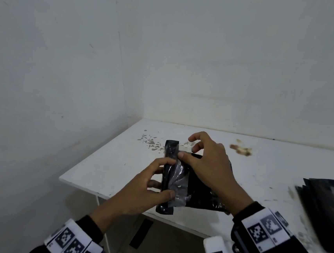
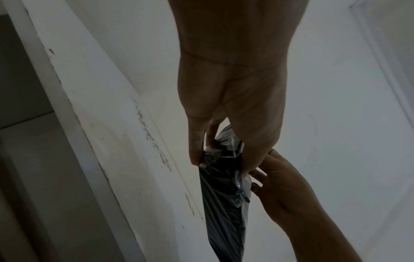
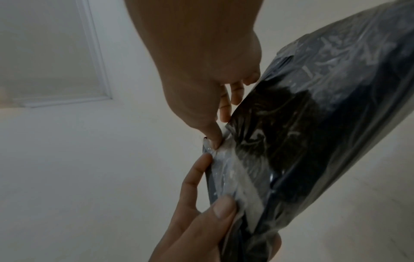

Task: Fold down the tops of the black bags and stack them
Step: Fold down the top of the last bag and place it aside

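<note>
I hold a black plastic bag (image 1: 202, 193) just above the left front part of the white table (image 1: 117, 162). Its top is a clear flap (image 1: 179, 178) with a black strip (image 1: 169, 163) along the edge, bent upward. My left hand (image 1: 146, 185) pinches the flap near its lower end, thumb on top. My right hand (image 1: 205, 160) presses its thumb on the flap's upper end. In the right wrist view the right hand (image 3: 201, 79) pinches the bag (image 3: 313, 124), fingers behind, with the left hand (image 3: 201, 221) below. The left wrist view shows the left hand (image 2: 235, 106) gripping the bag (image 2: 224, 203).
A pile of several black bags (image 1: 324, 202) lies at the table's right side. Brown stains (image 1: 241, 149) and grey flecks (image 1: 150, 141) mark the tabletop. White walls close in at the left and back. A dark flat object (image 1: 141, 234) lies on the floor below the table edge.
</note>
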The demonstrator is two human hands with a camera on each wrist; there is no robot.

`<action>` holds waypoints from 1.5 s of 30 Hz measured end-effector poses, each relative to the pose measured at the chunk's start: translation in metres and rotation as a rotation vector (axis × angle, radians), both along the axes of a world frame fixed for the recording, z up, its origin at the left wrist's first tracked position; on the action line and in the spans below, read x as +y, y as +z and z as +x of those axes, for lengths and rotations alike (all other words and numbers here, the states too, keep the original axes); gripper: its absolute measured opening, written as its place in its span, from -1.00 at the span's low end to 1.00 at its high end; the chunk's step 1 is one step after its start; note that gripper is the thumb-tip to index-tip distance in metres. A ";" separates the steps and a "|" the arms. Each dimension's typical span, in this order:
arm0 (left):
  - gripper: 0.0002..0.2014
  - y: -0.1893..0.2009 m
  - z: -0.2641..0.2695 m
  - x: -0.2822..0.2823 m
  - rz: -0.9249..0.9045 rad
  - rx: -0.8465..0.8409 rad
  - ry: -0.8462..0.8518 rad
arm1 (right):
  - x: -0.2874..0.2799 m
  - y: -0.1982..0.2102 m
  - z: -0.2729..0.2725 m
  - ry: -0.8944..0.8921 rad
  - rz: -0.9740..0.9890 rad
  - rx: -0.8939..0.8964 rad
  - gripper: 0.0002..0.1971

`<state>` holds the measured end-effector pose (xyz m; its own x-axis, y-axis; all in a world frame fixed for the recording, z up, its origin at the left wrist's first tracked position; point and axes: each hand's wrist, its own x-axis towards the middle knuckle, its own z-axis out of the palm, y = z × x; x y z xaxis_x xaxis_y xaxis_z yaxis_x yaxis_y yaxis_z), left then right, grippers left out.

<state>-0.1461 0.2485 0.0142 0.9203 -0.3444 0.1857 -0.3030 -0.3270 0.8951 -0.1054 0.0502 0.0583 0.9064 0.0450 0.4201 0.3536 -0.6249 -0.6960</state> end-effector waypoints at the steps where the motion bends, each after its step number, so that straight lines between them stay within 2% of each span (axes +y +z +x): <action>1: -0.38 0.000 0.000 0.002 0.008 0.011 -0.012 | -0.002 0.001 0.002 0.024 -0.024 0.013 -0.64; 5: -0.38 0.001 -0.003 0.006 0.034 0.048 -0.060 | -0.009 0.003 0.008 0.142 -0.083 0.010 -0.63; 7: -0.38 0.002 -0.005 0.005 0.029 0.055 -0.074 | -0.012 0.006 0.012 0.213 -0.058 0.065 -0.65; 11: -0.36 0.000 -0.006 0.008 0.017 0.024 -0.100 | -0.016 0.013 0.023 0.318 0.031 0.305 -0.67; 17: -0.39 0.003 -0.008 0.016 0.077 -0.015 -0.155 | -0.024 0.008 0.024 0.458 0.101 0.668 -0.37; 21: -0.40 0.010 -0.003 0.022 0.063 -0.003 -0.165 | -0.022 0.000 0.020 0.471 0.286 0.713 -0.36; 25: -0.43 0.016 0.003 0.025 -0.096 -0.001 -0.075 | -0.018 0.000 0.011 0.403 0.587 0.753 -0.52; 27: -0.50 0.015 0.007 0.024 -0.206 -0.061 0.076 | -0.017 -0.002 0.007 0.371 0.709 0.713 -0.54; 30: -0.60 0.013 0.012 0.012 -0.237 -0.250 0.324 | -0.010 -0.007 0.004 0.315 0.792 0.569 -0.57; 35: -0.65 0.011 0.008 -0.017 -0.218 -0.379 0.573 | -0.003 -0.015 0.003 0.167 0.753 0.334 -0.55; 37: -0.62 0.014 0.004 -0.030 -0.188 -0.363 0.583 | -0.005 -0.018 0.004 0.090 0.696 0.228 -0.57; 41: -0.37 0.027 0.002 -0.059 -0.143 -0.115 0.478 | -0.004 -0.019 -0.003 0.008 0.599 0.022 -0.61; 45: -0.36 0.035 0.016 -0.072 -0.263 -0.028 0.474 | 0.000 -0.018 -0.014 -0.033 0.563 -0.111 -0.73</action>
